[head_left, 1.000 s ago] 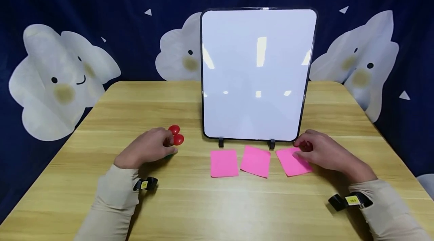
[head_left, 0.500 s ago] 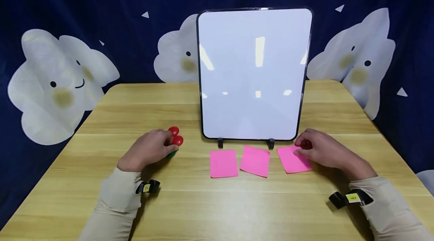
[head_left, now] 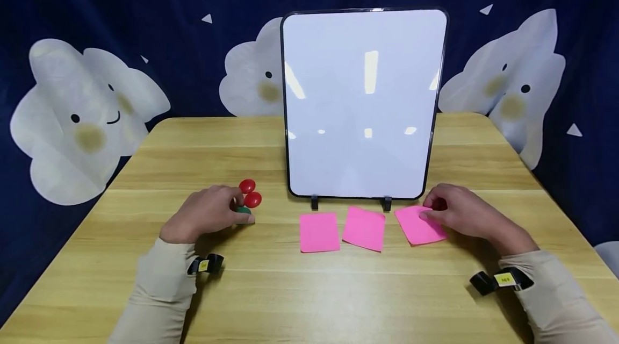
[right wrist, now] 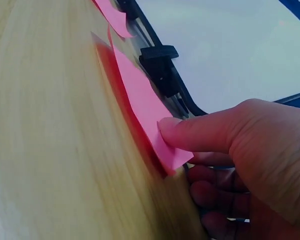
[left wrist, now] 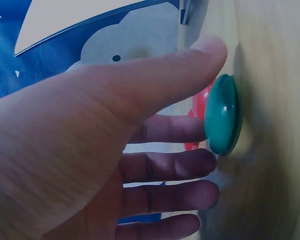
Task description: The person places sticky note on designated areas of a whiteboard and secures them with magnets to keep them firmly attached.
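green magnet (left wrist: 222, 114): a round, domed disc lying flat on the wooden table (head_left: 203, 290), just left of the whiteboard's foot; a second ago the left hand hid it, now its near edge shows in the head view.
green magnet, axis: round, so no long axis; its dome faces up from the tabletop.
left hand (head_left: 205, 212): thumb laid over the disc's top, index finger at its far side, so the two pinch it; the other fingers lie loosely curled beneath, holding nothing.
red magnets (head_left: 250, 193): two, touching each other, just beyond the green one, unmoved across the three head views.
right pink note (head_left: 419, 226): its far right corner now stands off the table, where half a second ago it lay flatter; judged, the lift is only beginning.
right pink note, axis: long edge runs away from the person, tilted slightly leftward at the far end.
right hand (head_left: 459, 214): thumb on top of the raised corner, fingers curled under it, pinching the paper.
other pink notes (head_left: 319, 232): two, flat, side by side left of the pinched one.
whiteboard (head_left: 362, 102): upright on two black feet, blank, just behind the notes.
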`<state>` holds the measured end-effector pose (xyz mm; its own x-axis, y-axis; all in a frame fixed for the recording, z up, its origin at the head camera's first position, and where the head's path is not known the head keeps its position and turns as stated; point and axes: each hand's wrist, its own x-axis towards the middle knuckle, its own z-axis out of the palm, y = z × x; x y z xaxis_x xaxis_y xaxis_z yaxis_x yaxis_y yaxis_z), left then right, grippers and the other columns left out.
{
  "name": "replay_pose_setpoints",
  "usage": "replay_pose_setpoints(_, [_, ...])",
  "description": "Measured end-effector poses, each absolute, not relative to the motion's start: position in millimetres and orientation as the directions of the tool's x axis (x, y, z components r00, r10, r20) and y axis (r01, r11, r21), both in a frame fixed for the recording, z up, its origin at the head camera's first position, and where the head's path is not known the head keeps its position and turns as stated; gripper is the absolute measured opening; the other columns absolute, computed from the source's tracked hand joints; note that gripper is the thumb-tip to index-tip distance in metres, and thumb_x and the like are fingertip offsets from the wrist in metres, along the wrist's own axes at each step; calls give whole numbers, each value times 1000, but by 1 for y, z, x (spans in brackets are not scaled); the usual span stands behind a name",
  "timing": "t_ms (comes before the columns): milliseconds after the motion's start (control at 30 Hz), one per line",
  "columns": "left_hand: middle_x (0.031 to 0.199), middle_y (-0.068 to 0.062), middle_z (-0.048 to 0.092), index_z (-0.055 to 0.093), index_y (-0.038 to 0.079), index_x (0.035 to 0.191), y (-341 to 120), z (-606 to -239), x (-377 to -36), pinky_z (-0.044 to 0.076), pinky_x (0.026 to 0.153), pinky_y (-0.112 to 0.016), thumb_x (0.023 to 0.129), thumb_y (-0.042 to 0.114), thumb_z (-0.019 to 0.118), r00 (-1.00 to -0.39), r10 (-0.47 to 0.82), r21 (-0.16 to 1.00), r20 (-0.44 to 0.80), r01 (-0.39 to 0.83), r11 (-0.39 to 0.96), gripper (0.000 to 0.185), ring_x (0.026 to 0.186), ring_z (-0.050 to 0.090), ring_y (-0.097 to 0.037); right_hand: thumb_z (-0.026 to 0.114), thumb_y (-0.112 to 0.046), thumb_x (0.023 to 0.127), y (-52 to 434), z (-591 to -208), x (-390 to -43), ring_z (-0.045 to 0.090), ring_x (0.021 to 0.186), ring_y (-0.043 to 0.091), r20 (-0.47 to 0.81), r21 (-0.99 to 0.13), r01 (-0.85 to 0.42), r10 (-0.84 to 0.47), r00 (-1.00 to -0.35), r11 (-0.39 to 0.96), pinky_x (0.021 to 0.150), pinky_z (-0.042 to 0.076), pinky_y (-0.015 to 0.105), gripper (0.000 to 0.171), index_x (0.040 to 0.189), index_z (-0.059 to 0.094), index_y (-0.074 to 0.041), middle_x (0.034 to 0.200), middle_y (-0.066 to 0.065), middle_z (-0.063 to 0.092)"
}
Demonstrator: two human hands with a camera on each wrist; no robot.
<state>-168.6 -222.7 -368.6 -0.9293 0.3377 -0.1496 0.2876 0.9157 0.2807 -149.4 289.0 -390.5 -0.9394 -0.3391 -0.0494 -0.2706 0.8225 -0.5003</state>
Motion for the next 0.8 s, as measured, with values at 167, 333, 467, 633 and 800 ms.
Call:
replay_pose_setpoints(167, [75,5,58,66,19,90,-223,-368,-170,40,57,-34,79,47,82,-926,341,281,-162,287,916,34,67,51,-15,77,-19,89,291,-390,-148,51,76,18,-63,-536,-247,-330,-942,807,64,43,28,13,90,65,-12,81,-1,57])
replay_pose_setpoints(333, [75,5,57,64,18,86,-225,-370,-171,40,58,-34,80,42,82,-925,345,275,-160,294,915,31,68,50,-16,75,-13,90,291,-390,-147,52,77,20,-49,-593,-237,-328,-943,770,63,44,28,11,91,64,-12,82,1,57])
replay_pose_setpoints(467, [72,4,55,63,19,82,-225,-371,-172,39,57,-34,80,41,83,-926,344,276,-155,293,915,30,67,50,-16,74,-10,90,292,-391,-146,53,78,20,-29,-635,-238,-331,-943,735,62,46,27,12,92,63,-11,84,2,59])
replay_pose_setpoints(633, [73,3,55,62,18,82,-227,-373,-173,40,58,-34,80,37,81,-930,338,294,-142,286,912,27,68,50,-17,73,-6,91,293,-391,-147,53,79,18,-2,-648,-257,-340,-941,717,64,45,26,13,99,63,-6,87,2,61])
replay_pose_setpoints(800, [77,2,56,64,17,87,-229,-375,-175,41,60,-35,80,35,81,-933,337,300,-128,288,910,25,71,52,-18,72,-6,92,295,-392,-148,54,81,19,-26,-659,-236,-335,-942,714,67,45,26,15,106,66,-5,89,2,62])
